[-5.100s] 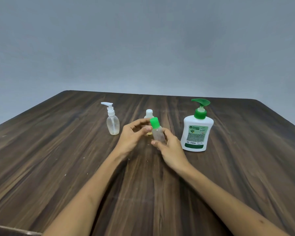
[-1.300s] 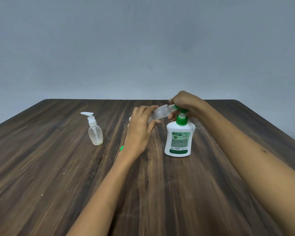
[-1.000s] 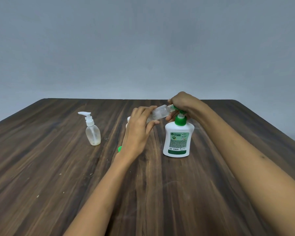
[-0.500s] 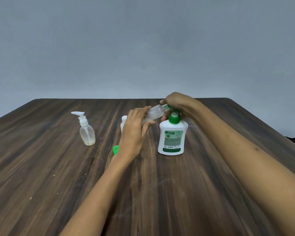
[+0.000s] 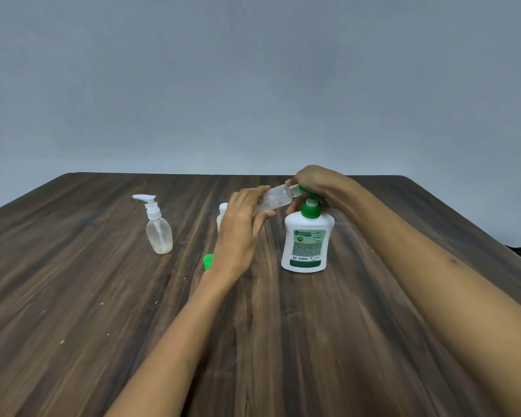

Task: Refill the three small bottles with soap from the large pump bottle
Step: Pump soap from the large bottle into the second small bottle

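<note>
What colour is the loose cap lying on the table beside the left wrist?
Green; the loose cap shows in the head view, half hidden behind the left wrist.

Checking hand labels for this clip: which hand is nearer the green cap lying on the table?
Left. The left hand holds the small clear bottle with its wrist just beside the green cap; the right hand rests on the large pump bottle, farther away.

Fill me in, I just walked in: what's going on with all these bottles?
A person is refilling a small clear bottle from the large pump bottle. The left hand holds the small bottle tilted, its open neck at the spout, while the right hand rests on the pump head. Its green cap lies on the table. A small pump bottle and another small bottle, partly hidden, stand waiting.
</note>
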